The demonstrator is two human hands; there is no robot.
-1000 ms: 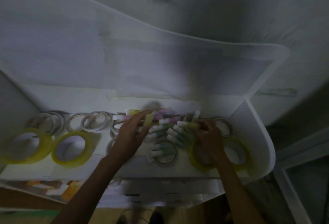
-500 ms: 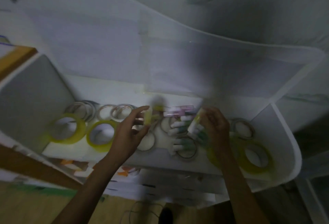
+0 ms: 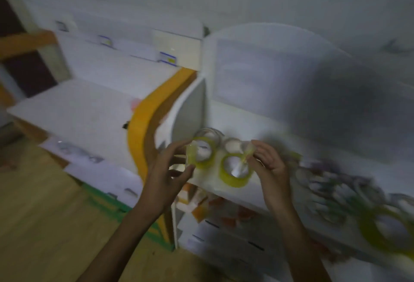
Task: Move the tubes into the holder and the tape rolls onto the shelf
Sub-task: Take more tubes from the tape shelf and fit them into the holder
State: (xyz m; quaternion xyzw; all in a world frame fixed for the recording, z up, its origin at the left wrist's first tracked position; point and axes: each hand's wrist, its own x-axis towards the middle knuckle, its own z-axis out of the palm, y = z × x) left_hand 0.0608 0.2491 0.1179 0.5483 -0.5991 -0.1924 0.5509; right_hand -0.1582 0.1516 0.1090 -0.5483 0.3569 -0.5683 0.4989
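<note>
Head view, only view avail. Pic dim and motion-blurred; details ltd.

Progress: several tape rolls already lie on the white shelf point(image 3: 226, 188). Two yellow rolls sit at its left end: the left yellow roll point(image 3: 202, 152) and the front yellow roll point(image 3: 235, 169), just beside each other, w/ pale rolls point(image 3: 209, 133) behind them. A third yellow roll point(image 3: 387, 229) lies far right of the front yellow roll, near the shelf's front edge. Judgement: tape part largely done or at least well advanced. Tubes: a smeared heap point(image 3: 336, 192) of white/green/purple items lies on the shelf to the right of the front yellow roll, prob. tubes plus more rolls; cannot separate them. No holder identifiable in frame. Judgement: tube part barely begun, most of it left.

Hands vs. items: left hand point(image 3: 165, 169) sits just left of the left yellow roll, fingers point(image 3: 179, 145) spread and curled around a small pale-yellow item point(image 3: 190, 151), likely a tube; it appears pinched at the fingertips but blur prevents certainty. Right hand point(image 3: 266, 163) sits just right of the front yellow roll, fingers bunched on a pale tube-like item point(image 3: 245, 151) that overlaps the roll's upper right rim; grip looks closed, contact w/ roll itself cannot be told.

Both hands are over the shelf's left end, well apart from the heap.
</note>
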